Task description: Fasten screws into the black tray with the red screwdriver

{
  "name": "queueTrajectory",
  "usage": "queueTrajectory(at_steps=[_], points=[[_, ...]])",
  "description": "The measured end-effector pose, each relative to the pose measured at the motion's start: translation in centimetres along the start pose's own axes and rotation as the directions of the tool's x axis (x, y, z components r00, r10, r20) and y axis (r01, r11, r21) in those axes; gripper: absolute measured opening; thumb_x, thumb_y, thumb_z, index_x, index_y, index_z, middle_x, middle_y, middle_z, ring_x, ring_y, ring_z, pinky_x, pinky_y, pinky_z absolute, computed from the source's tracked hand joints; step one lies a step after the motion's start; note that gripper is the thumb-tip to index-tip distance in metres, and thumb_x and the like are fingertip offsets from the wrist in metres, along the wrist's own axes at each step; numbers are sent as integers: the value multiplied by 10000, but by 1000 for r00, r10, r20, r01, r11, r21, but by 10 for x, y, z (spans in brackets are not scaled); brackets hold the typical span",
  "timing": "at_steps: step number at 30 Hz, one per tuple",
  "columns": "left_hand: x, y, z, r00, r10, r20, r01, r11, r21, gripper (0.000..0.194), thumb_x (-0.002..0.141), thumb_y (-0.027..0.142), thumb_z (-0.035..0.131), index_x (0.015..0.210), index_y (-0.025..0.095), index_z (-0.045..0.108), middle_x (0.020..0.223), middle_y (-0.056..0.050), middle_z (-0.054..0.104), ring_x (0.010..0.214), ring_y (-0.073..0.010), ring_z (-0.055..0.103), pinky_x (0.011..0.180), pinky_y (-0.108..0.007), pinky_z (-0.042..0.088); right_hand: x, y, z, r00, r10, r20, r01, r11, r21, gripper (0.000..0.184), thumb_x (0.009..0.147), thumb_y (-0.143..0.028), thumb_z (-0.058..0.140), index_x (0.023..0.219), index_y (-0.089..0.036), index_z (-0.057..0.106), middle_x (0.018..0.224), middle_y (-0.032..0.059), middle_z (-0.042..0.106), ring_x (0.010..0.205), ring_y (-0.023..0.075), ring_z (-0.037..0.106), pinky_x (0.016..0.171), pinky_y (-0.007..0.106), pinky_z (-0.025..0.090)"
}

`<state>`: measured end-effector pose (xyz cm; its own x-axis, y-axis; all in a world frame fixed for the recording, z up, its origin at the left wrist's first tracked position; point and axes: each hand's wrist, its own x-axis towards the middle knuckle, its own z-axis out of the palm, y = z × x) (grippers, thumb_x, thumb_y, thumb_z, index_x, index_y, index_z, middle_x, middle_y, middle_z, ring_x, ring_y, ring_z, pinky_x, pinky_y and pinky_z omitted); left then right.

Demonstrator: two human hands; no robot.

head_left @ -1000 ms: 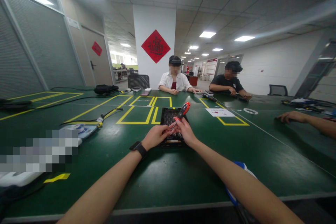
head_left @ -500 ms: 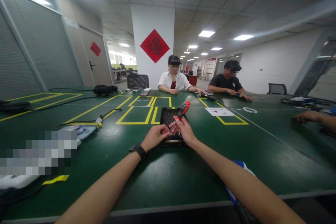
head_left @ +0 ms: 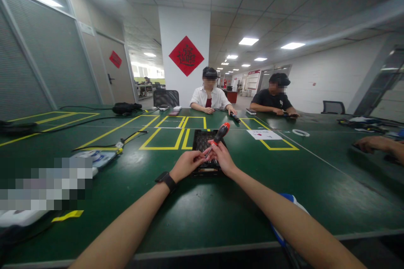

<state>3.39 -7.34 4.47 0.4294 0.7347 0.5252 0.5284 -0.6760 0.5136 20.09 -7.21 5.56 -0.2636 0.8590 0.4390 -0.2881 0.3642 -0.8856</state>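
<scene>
My right hand [head_left: 221, 157] grips a screwdriver [head_left: 218, 135] with a red and black handle, its handle tilted up and away and its tip pointing down toward my left hand. My left hand [head_left: 187, 164] is closed in a pinch right at the screwdriver's tip; what its fingers hold is too small to make out. Both hands hover over the near end of a black tray [head_left: 205, 141] that lies on the green table [head_left: 195, 210]. A dark watch [head_left: 166, 179] sits on my left wrist.
Yellow tape boxes [head_left: 164, 138] mark the table beyond the tray. Two people sit at the far side [head_left: 210, 96] [head_left: 274, 98], and another person's hand [head_left: 370, 143] rests at the right. Cables [head_left: 126, 138], a white paper [head_left: 263, 134] and a tape roll [head_left: 300, 133] lie around.
My hands and the screwdriver have barely moved. The hand at the right edge has pulled back toward the right. The far person in white has reached a hand out to the right.
</scene>
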Motion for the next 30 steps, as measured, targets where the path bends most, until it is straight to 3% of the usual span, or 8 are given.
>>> queueTrajectory(at_steps=[8, 19, 30], points=[[1, -1, 1, 999, -31, -30, 31, 1000, -1, 222, 730, 366, 567, 741, 145, 592, 591, 19, 525, 527, -92, 435, 515, -199, 318, -1, -4, 2, 1000, 4, -8, -5, 1000, -14, 318, 793, -427, 473, 1013, -198, 456, 709, 10, 623, 497, 87, 550, 524, 233, 449], [1, -1, -1, 1000, 10, 7, -9, 1000, -13, 242, 808, 327, 466, 816, 151, 631, 712, -15, 610, 617, -107, 495, 597, -209, 344, 1, 3, -1, 1000, 23, -16, -23, 1000, -14, 328, 813, -440, 430, 1024, -190, 453, 752, 27, 629, 514, 88, 564, 511, 222, 445], [1, 2, 0, 999, -51, -3, 51, 998, -41, 255, 735, 395, 547, 716, 141, 566, 579, 23, 517, 519, -90, 436, 510, -198, 331, -2, -1, 1, 999, -19, -25, 18, 998, -61, 323, 803, -442, 445, 1011, -195, 461, 715, 9, 616, 507, 89, 567, 512, 221, 454]])
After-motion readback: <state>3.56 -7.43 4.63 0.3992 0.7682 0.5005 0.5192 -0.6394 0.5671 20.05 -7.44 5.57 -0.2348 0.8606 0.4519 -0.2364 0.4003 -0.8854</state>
